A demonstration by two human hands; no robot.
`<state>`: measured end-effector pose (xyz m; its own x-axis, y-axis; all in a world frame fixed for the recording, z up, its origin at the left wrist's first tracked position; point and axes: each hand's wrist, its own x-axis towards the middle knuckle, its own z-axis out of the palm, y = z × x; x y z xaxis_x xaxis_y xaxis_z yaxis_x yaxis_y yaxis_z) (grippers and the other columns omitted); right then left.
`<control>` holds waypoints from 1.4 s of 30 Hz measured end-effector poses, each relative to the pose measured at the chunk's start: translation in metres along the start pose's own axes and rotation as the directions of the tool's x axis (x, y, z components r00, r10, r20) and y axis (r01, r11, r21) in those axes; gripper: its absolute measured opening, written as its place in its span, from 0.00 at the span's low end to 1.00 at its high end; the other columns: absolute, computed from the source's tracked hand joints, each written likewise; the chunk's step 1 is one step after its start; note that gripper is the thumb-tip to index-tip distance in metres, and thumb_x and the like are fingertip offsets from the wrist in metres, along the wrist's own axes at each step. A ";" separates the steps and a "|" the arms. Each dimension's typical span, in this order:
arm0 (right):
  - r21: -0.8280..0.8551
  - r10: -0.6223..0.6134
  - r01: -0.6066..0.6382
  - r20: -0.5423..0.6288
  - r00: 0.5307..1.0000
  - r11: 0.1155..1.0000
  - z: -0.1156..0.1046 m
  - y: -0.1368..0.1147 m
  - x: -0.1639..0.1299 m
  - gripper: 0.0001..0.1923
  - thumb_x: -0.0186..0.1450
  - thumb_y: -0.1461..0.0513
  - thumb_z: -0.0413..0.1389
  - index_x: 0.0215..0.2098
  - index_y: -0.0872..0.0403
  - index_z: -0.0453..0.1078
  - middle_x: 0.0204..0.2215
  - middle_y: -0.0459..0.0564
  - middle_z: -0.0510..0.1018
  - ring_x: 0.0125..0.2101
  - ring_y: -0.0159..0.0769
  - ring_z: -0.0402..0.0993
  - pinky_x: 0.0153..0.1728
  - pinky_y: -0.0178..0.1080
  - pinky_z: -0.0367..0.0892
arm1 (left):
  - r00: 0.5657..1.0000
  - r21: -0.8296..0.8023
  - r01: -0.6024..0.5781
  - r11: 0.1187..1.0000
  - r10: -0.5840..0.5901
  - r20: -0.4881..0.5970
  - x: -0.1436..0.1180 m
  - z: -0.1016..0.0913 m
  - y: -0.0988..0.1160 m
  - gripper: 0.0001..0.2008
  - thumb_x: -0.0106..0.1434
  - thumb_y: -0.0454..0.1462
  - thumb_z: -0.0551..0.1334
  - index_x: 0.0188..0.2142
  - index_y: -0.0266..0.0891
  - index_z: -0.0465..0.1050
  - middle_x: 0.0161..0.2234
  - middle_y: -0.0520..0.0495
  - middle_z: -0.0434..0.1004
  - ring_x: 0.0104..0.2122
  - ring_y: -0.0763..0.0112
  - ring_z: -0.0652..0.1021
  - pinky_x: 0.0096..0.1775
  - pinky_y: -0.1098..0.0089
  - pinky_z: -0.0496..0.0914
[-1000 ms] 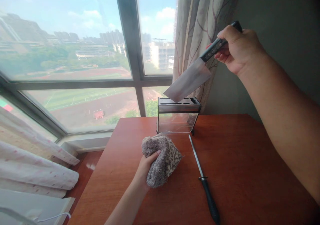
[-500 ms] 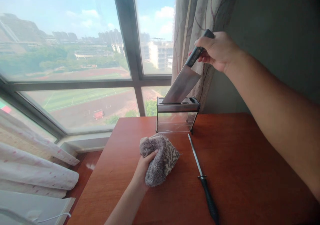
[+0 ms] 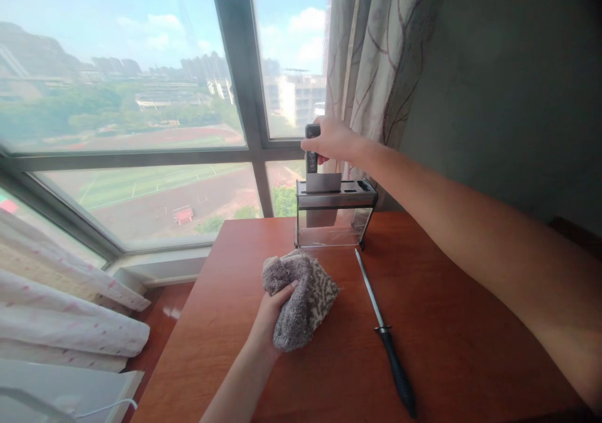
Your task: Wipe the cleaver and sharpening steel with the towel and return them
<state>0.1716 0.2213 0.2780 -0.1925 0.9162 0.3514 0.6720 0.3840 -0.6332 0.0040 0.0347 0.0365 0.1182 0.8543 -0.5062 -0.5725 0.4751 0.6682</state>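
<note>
Right hand (image 3: 332, 139), grip wrapped round the black handle of the cleaver (image 3: 322, 182); blade upright, most of it sunk in a slot of the clear knife block (image 3: 335, 216) directly below the grip. Left hand (image 3: 271, 317), grip clamped on a grey patterned cloth (image 3: 303, 297) bunched on the red-brown surface (image 3: 451, 322), nearer than the block. Sharpening steel (image 3: 385, 334) lies flat just right of the cloth, black handle toward the person. Window and curtain behind the block
</note>
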 end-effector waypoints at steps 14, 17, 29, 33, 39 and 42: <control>-0.022 0.053 -0.052 0.042 0.998 0.998 0.035 0.032 -0.018 0.08 0.55 0.61 0.60 0.28 0.52 0.64 0.18 0.46 0.74 0.19 0.39 0.75 0.21 0.38 0.69 | 1.000 0.001 0.000 1.000 0.000 0.010 -0.002 0.000 0.002 0.26 0.51 0.35 0.71 0.50 0.33 0.71 0.32 0.41 0.83 0.30 0.54 0.83 0.34 0.62 0.77; 0.081 0.082 -0.085 0.044 0.996 0.993 0.035 0.033 -0.019 0.10 0.53 0.61 0.62 0.30 0.52 0.64 0.22 0.47 0.75 0.19 0.37 0.74 0.20 0.38 0.70 | 1.000 -0.007 0.000 1.000 0.000 0.011 -0.002 0.001 0.001 0.26 0.51 0.35 0.71 0.49 0.33 0.71 0.32 0.41 0.83 0.31 0.54 0.83 0.34 0.62 0.77; 0.084 -0.038 0.061 -0.254 0.967 0.995 0.007 0.038 -0.091 0.19 0.59 0.57 0.60 0.48 0.50 0.68 0.41 0.49 0.79 0.25 0.31 0.73 0.26 0.34 0.67 | 0.999 -0.019 0.037 0.999 -0.037 0.005 -0.003 0.003 0.001 0.25 0.53 0.34 0.70 0.50 0.34 0.70 0.33 0.42 0.83 0.31 0.55 0.83 0.35 0.62 0.77; 0.127 0.019 0.019 -0.291 0.957 0.992 0.001 0.050 -0.175 0.12 0.60 0.58 0.58 0.42 0.48 0.72 0.34 0.47 0.79 0.26 0.35 0.73 0.26 0.35 0.65 | 0.997 -0.017 0.070 0.997 -0.070 0.020 -0.003 0.005 -0.002 0.23 0.54 0.35 0.69 0.50 0.33 0.70 0.33 0.41 0.83 0.31 0.55 0.83 0.34 0.62 0.77; -0.141 0.249 -0.270 -0.151 0.957 0.952 0.048 0.116 -0.310 0.13 0.63 0.56 0.55 0.20 0.47 0.66 0.17 0.45 0.72 0.20 0.40 0.68 0.24 0.39 0.55 | 0.997 0.001 0.082 0.997 -0.082 -0.001 0.000 0.010 -0.008 0.22 0.54 0.35 0.69 0.49 0.33 0.71 0.32 0.41 0.83 0.29 0.56 0.83 0.33 0.63 0.77; -0.337 0.367 -0.374 -0.086 0.926 0.864 0.074 0.138 -0.360 0.15 0.66 0.54 0.51 0.23 0.49 0.64 0.18 0.46 0.73 0.21 0.41 0.70 0.23 0.38 0.52 | 0.994 0.014 0.108 0.994 -0.108 -0.011 0.002 0.013 -0.011 0.21 0.55 0.36 0.68 0.48 0.33 0.71 0.31 0.42 0.83 0.27 0.57 0.83 0.32 0.63 0.78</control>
<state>0.2803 -0.0468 0.0134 0.1299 0.9797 0.1526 0.8938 -0.0491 -0.4457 0.0208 0.0341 0.0354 0.1702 0.7958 -0.5811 -0.5451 0.5673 0.6173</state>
